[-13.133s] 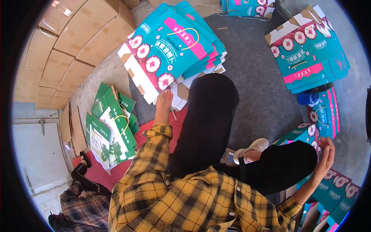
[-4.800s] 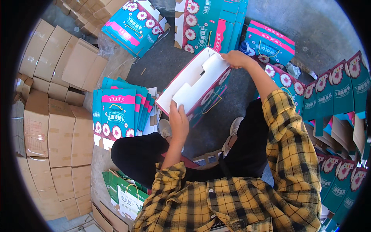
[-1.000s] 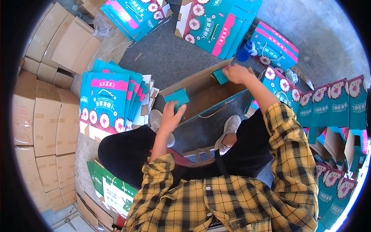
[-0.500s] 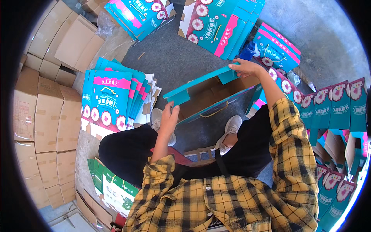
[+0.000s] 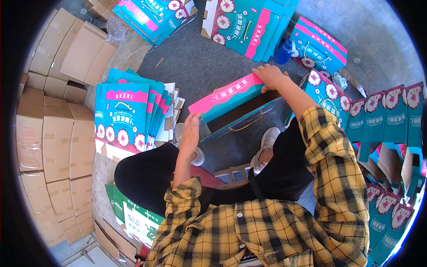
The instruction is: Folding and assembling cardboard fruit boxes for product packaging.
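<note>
The right hand [image 5: 270, 78] is holding a flap [image 5: 232, 92] of the box [image 5: 240, 117], part down; the left hand [image 5: 190, 133] is touching it, grip unclear. Flat boxes [image 5: 126, 113] are lying near, unmade.

Left of the held box [image 5: 235, 103] lie flattened boxes [image 5: 129, 109], with stacked cartons [image 5: 58, 138] farther left; beyond it, to the right, sits a bottle [image 5: 283, 53].

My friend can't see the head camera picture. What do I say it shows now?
A person's right hand grips one end of the pink-and-teal flap of a partly open teal box; the left hand is at the other end. Flat teal cartons lie to the left, near stacked brown boxes.
</note>
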A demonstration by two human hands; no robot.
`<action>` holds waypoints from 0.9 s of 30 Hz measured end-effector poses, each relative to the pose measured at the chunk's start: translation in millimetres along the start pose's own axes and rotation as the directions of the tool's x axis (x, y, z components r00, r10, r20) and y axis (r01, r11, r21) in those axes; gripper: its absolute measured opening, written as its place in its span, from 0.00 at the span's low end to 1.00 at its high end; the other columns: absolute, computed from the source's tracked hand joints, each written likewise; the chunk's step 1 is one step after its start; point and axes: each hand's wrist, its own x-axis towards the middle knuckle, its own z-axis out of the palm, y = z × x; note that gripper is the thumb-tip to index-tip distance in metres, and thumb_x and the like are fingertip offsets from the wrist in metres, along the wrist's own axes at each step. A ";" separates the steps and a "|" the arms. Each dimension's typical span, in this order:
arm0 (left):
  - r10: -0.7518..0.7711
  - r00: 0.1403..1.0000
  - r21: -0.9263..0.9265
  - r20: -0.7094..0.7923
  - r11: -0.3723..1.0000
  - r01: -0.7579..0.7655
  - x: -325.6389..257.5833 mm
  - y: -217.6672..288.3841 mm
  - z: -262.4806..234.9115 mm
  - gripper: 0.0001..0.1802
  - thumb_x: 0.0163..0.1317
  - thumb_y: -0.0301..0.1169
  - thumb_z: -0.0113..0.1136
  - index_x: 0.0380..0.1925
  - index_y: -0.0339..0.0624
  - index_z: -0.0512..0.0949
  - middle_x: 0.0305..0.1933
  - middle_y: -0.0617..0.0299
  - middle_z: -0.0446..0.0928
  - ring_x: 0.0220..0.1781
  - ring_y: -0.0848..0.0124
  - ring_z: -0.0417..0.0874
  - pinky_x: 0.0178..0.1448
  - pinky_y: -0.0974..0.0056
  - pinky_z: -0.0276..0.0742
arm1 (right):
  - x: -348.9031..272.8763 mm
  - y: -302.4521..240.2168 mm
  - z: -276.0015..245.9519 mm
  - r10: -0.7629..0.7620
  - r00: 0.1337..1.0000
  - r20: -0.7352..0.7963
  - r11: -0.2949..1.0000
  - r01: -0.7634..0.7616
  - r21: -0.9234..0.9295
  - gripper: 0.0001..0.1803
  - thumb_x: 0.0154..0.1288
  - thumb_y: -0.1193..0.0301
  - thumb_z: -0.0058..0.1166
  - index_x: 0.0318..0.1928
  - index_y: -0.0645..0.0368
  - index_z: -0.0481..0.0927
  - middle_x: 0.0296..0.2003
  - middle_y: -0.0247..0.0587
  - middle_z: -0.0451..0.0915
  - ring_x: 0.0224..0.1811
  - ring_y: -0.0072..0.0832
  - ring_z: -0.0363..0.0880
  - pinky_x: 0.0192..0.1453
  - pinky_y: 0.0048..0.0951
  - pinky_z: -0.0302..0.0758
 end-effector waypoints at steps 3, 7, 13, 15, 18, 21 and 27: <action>0.014 0.998 0.219 0.063 0.975 -0.028 7.2 -10.6 9.6 0.29 0.63 0.45 0.53 0.58 0.37 0.70 0.67 0.34 0.54 0.69 0.47 0.58 0.70 0.54 0.56 | 1.8 -0.1 5.4 -0.002 1.000 -0.014 0.999 0.001 -0.039 0.46 0.39 0.58 0.73 0.60 0.56 0.65 0.54 0.42 0.71 0.57 0.43 0.70 0.55 0.40 0.74; 0.152 0.984 0.548 0.093 0.817 -0.178 7.5 -5.8 19.5 0.37 0.57 0.42 0.62 0.63 0.36 0.63 0.70 0.33 0.48 0.69 0.42 0.57 0.69 0.53 0.58 | 1.0 -2.7 13.8 0.005 0.996 -0.087 0.999 -0.008 -0.035 0.45 0.39 0.58 0.74 0.59 0.56 0.66 0.52 0.42 0.72 0.54 0.42 0.72 0.53 0.38 0.75; 0.029 0.999 0.505 0.025 0.862 -0.038 9.0 -3.7 24.4 0.49 0.50 0.41 0.68 0.67 0.34 0.52 0.72 0.34 0.40 0.69 0.41 0.58 0.66 0.53 0.63 | 0.4 -2.5 16.1 0.034 0.995 -0.095 0.999 -0.037 -0.030 0.46 0.38 0.59 0.74 0.59 0.56 0.65 0.51 0.41 0.72 0.55 0.41 0.71 0.52 0.37 0.76; 0.043 0.998 0.525 0.037 0.849 -0.056 9.9 -2.4 25.5 0.49 0.50 0.42 0.68 0.67 0.34 0.53 0.72 0.34 0.40 0.68 0.42 0.59 0.66 0.54 0.63 | -0.3 -0.6 18.2 0.040 0.995 -0.095 0.999 -0.042 -0.024 0.46 0.38 0.59 0.74 0.59 0.55 0.65 0.51 0.40 0.72 0.55 0.41 0.71 0.52 0.38 0.76; 0.080 0.996 0.556 0.030 0.827 -0.083 10.3 -7.4 26.0 0.49 0.50 0.42 0.68 0.67 0.34 0.53 0.72 0.34 0.41 0.68 0.42 0.60 0.65 0.53 0.63 | -3.1 0.9 14.2 0.029 0.995 -0.100 0.999 -0.031 -0.012 0.42 0.41 0.59 0.72 0.58 0.55 0.66 0.52 0.41 0.72 0.55 0.42 0.72 0.52 0.40 0.76; 0.064 0.998 0.590 0.020 0.805 -0.064 7.0 -13.3 20.4 0.49 0.49 0.43 0.69 0.67 0.35 0.54 0.72 0.35 0.41 0.67 0.42 0.61 0.64 0.52 0.64 | -4.4 8.9 -11.3 0.032 0.993 -0.113 0.998 -0.026 0.053 0.33 0.48 0.58 0.67 0.54 0.56 0.72 0.49 0.43 0.75 0.53 0.44 0.75 0.50 0.42 0.77; 0.060 0.998 0.565 0.010 0.823 -0.055 9.8 -9.1 26.2 0.49 0.49 0.44 0.69 0.67 0.38 0.54 0.73 0.38 0.43 0.64 0.42 0.66 0.62 0.49 0.66 | -30.9 80.4 -15.8 0.226 0.969 0.096 0.728 -0.234 0.644 0.18 0.60 0.57 0.53 0.35 0.61 0.81 0.32 0.47 0.83 0.34 0.42 0.83 0.38 0.39 0.79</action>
